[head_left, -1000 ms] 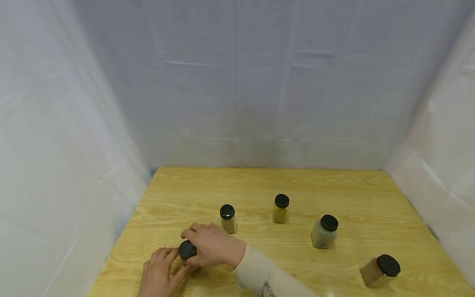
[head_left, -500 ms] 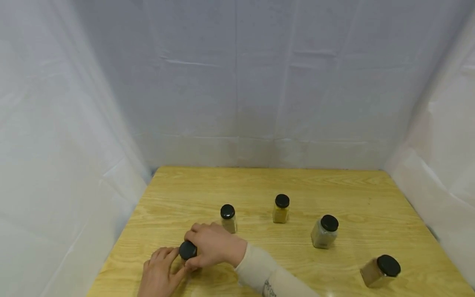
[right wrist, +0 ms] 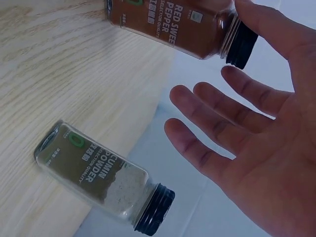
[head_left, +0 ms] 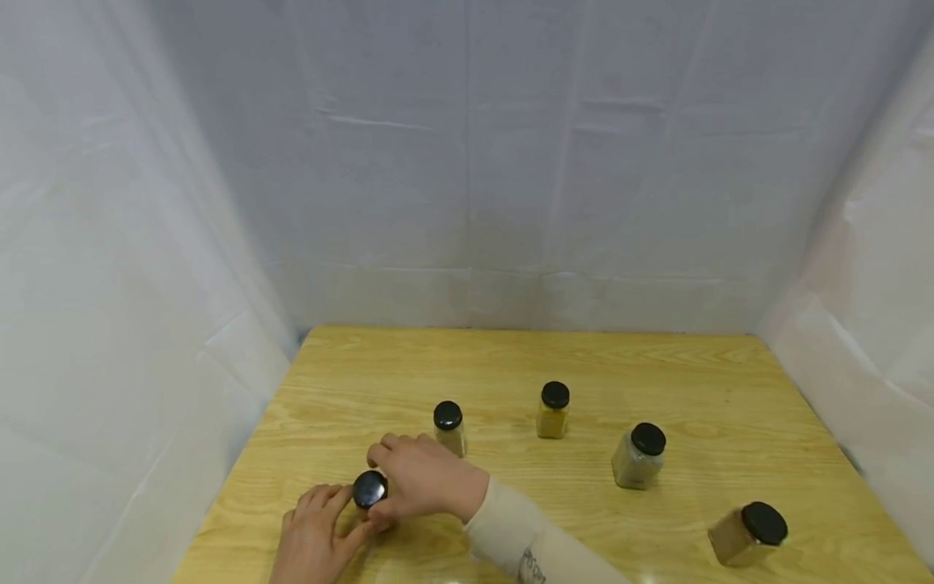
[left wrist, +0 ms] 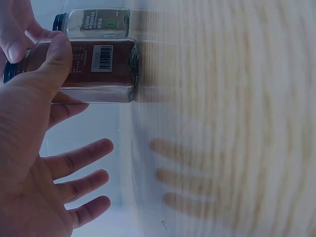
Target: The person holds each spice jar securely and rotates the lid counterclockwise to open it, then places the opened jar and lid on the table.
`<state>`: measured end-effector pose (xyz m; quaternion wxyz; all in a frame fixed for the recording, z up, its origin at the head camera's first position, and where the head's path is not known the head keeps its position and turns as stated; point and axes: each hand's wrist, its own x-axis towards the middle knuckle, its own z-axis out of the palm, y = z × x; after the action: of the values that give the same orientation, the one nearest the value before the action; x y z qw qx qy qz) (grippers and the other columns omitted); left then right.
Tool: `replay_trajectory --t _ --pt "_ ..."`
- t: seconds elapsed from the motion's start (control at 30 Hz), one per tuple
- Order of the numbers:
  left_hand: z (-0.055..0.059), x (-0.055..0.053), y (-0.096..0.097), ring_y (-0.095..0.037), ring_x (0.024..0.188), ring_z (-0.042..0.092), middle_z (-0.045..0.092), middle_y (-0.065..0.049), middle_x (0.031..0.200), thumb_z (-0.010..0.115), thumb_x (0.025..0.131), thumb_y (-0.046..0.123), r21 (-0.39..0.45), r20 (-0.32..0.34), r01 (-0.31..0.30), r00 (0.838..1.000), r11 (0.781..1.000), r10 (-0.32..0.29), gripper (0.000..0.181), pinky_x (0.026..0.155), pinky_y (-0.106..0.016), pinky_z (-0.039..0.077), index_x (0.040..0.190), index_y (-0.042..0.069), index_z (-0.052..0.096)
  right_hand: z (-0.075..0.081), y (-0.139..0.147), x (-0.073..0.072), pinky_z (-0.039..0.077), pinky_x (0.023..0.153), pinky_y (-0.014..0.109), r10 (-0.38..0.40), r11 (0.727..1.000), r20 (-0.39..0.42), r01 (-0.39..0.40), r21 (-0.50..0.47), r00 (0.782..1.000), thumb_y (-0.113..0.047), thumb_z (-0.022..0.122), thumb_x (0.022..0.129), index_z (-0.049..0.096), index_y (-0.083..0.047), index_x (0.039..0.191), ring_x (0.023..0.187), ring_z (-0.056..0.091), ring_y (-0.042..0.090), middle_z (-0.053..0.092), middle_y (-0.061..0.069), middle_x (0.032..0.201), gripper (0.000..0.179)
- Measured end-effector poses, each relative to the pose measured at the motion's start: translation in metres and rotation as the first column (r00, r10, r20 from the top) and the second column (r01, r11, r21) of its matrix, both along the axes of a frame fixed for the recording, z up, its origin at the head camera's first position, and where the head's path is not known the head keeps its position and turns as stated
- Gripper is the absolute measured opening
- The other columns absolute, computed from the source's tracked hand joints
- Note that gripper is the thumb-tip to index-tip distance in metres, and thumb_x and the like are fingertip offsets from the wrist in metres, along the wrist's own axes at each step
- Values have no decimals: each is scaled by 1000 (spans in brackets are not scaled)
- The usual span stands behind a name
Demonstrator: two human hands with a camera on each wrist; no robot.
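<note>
Step in hand, prob.: steadying the red sweet pepper jar upright on the desk w/ both hands. To do it well: L hand braces the glass lightly, R hand guides up at the black lid, equal pressure from each so nothing tips or twists. Base flat, moves small, R knuckles clear of the cumin jar beyond.

The pepper jar sits btwn the two hands. L hand's on its L side, thumb & forefinger round the glass, other three fingers spread wide & free. R hand's on its R side, thumb & forefinger in a narrow pinch abt. the lid/neck, rest of its fingers loose; how firm that pinch is, can't really tell. Cumin jar's near the R hand, not touching; yellow jar, grey jar & brown jar are well apart, off to the R.
</note>
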<state>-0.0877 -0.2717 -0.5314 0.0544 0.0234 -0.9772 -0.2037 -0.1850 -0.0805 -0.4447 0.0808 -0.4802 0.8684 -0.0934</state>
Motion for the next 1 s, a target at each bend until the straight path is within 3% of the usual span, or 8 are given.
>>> replay_trajectory --t 0.17,0.4,0.63,0.73,0.87,1.0 --pt "-2 1 0 -41 123 61 70 -12 125 81 88 53 -5 -55 12 998 1000 -12 65 89 -63 48 132 5 73 0 2 -1 44 71 23 8 1000 -26 -8 -13 1000 -51 80 92 67 -21 120 82 55 0 64 -8 107 43" --pt "-1 1 -1 -42 124 60 69 -13 127 82 89 48 -6 -17 17 1000 1000 -17 62 89 -63 48 134 5 72 3 0 4 46 74 23 42 999 -72 -41 15 996 -46 77 95 66 -23 129 90 60 1 66 -8 114 43" --pt "-1 2 0 -42 125 60 70 -15 127 76 94 50 3 -20 5 1000 1000 -5 55 90 -66 48 131 8 73 -1 -5 8 47 75 22 82 997 -113 -83 -3 990 -56 72 97 65 -24 135 94 63 2 68 -6 120 51" --pt "-1 2 1 -42 125 60 70 -15 128 76 95 48 6 -22 2 1000 1000 -2 54 91 -65 48 131 9 72 -3 -5 9 48 76 23 98 995 -94 -100 -20 991 -53 69 99 64 -24 139 95 64 4 68 -4 123 50" --pt "0 2 2 -43 125 60 70 -16 128 79 93 44 -5 -20 8 1000 1000 -8 54 91 -65 48 131 6 72 -1 -2 6 53 83 26 65 997 -30 -66 -26 997 -50 72 99 61 -22 144 102 66 6 67 -3 128 55" --pt "1 2 3 -43 124 61 70 -14 126 78 91 54 -2 -31 -2 1000 1000 2 63 90 -64 48 131 7 73 1 4 1 54 83 28 16 1000 -34 -17 -21 999 -53 77 94 62 -19 139 103 67 7 67 -3 125 58"
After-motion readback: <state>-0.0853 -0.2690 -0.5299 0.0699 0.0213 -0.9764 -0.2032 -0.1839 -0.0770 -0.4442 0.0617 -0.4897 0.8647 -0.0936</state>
